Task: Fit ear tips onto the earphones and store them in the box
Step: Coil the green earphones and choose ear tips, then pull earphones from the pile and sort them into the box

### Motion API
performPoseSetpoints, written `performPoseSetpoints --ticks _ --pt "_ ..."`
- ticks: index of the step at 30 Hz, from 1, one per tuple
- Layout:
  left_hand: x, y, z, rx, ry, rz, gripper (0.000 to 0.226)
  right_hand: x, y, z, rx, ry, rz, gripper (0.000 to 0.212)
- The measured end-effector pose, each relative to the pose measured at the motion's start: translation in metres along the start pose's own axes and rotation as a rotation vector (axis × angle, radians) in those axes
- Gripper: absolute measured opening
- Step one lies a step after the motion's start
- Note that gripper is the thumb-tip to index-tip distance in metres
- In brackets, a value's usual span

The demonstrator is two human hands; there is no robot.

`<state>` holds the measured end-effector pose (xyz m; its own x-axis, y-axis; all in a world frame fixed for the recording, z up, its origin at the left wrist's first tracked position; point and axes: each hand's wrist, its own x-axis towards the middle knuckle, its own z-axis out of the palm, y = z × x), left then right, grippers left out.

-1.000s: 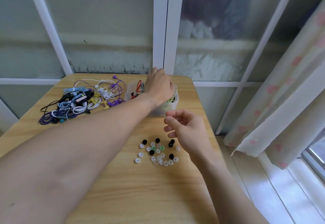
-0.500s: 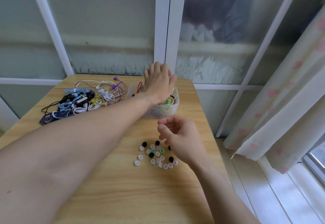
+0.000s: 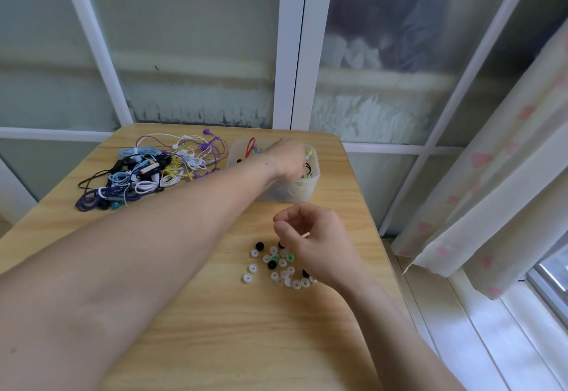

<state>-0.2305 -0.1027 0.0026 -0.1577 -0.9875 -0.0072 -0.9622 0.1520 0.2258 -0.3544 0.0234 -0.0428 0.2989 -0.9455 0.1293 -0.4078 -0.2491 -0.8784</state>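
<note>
A clear plastic box (image 3: 296,196) stands at the back right of the wooden table (image 3: 246,335), with green, yellow and red earphones inside. My left hand (image 3: 289,157) reaches across and dips into the box; its fingertips are hidden among the cords. Several loose ear tips (image 3: 276,263), white, black and green, lie scattered in front of the box. My right hand (image 3: 310,243) hovers just above their right side, fingers curled in with thumb and forefinger close together, and nothing shows between them. A tangled pile of earphones (image 3: 150,172) lies at the back left.
The table's right edge drops to a pale floor (image 3: 479,335). A curtain (image 3: 491,191) hangs at the right. White window frames (image 3: 295,52) with frosted glass stand right behind the table.
My left hand rose with spread fingers over the box, then dropped into it with fingers turned down. My right hand drifted left and lower over the ear tips and curled tighter.
</note>
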Motion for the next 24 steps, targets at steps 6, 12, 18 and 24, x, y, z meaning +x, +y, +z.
performPoseSetpoints --ticks 6,12,18,24 --pt "-0.015 0.002 -0.014 -0.113 0.052 -0.035 0.030 -0.002 0.000 0.002 -0.075 -0.019 -0.040 0.005" --pt "-0.071 -0.053 -0.009 -0.200 0.748 0.046 0.019 0.001 0.000 0.001 -0.032 0.070 -0.051 0.008" --pt "-0.126 -0.152 0.005 0.085 0.584 -0.445 0.043 -0.001 0.000 0.000 -0.033 0.112 -0.019 0.009" --pt "-0.142 -0.174 0.016 0.159 0.400 -0.575 0.068 -0.001 -0.001 0.006 -0.082 0.097 -0.003 0.009"
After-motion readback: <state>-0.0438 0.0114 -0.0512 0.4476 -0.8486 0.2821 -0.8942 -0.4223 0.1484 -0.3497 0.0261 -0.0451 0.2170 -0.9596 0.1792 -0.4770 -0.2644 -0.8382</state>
